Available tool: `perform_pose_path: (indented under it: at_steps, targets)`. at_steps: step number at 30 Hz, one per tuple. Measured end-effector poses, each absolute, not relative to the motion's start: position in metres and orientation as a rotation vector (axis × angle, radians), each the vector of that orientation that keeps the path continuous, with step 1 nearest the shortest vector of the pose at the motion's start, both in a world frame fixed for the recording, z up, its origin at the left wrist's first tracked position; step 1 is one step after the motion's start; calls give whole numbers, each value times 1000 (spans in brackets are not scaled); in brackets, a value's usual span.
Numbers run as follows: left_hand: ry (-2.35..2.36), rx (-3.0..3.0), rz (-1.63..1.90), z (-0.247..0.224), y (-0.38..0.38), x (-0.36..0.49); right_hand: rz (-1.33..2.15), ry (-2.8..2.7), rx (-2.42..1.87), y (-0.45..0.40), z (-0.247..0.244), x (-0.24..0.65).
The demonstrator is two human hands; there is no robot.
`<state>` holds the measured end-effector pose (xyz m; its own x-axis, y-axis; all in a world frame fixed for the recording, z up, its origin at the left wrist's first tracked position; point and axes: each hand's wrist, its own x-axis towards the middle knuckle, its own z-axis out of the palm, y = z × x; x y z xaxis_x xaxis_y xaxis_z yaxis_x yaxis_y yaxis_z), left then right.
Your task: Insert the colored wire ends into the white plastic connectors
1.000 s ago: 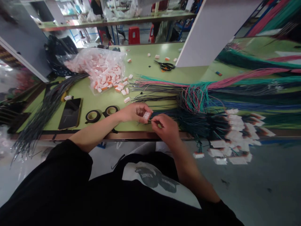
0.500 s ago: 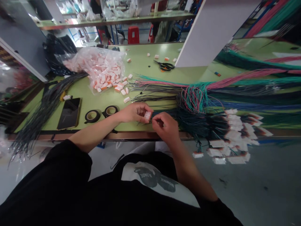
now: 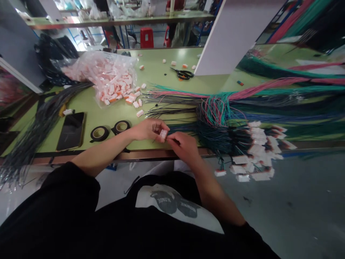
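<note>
My left hand [image 3: 150, 129] holds a small white and orange connector [image 3: 163, 134] between thumb and fingers, above the table's front edge. My right hand [image 3: 183, 144] is closed in a pinch touching the connector's right side; what it grips is too small to make out. Behind my hands, bundles of black, pink and green wires [image 3: 172, 94] lie with their tips pointing left. To the right, many wires end in fitted white connectors [image 3: 260, 144] that hang over the edge. A clear bag [image 3: 107, 77] spills loose connectors to the left.
Two black tape rolls [image 3: 99, 133] and a phone [image 3: 71, 131] lie left of my hands. Grey wires [image 3: 35, 126] droop over the left edge. Black scissors [image 3: 183, 74] lie at the back beside a white partition [image 3: 231, 36]. Red stools stand beyond.
The view has shifted, so the table items appear a little further left. My right hand has come in against the connector, closing the small gap between my hands.
</note>
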<state>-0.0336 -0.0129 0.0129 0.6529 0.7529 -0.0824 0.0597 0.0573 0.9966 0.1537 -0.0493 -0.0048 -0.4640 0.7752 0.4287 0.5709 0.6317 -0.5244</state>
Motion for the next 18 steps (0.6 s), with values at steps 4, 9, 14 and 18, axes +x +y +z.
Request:
perform_pose_path:
  at_steps: [4, 9, 14, 18]
  targets:
    - [735, 1580, 330, 22, -14, -36, 427, -2296, -1175, -34, 18, 178]
    - [743, 1718, 200, 24, -17, -35, -162, -2548, -1613, -5, 28, 189]
    - [711, 1838, 168, 21, -18, -35, -362, -2774, -1574, 3, 18, 184]
    - [684, 1883, 208, 21, -18, -36, -324, -2523, -1692, 5, 15, 191]
